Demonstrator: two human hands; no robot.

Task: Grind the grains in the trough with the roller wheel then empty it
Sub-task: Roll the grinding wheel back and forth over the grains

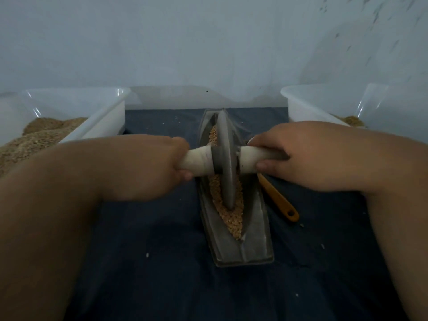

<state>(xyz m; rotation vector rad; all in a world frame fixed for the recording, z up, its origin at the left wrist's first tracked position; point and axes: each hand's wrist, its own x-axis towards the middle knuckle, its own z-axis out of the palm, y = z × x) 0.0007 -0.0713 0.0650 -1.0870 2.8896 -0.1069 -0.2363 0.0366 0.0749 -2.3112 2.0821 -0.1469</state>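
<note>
A grey boat-shaped trough (257, 239) lies lengthwise on the dark blue cloth, pointing away from me. Tan grains (232, 218) fill its narrow groove. A grey roller wheel (225, 158) stands upright in the groove, about mid-trough. A pale handle runs through the wheel's hub to both sides. My left hand (148, 163) is closed around the left handle end (199, 162). My right hand (298, 154) is closed around the right handle end (250, 161).
A white tub (102, 112) at the left holds brown ground material. A second white tub (308, 105) stands at the right with a little of it. An orange-handled tool (281, 202) lies right of the trough. A few grains are scattered on the cloth (148, 274).
</note>
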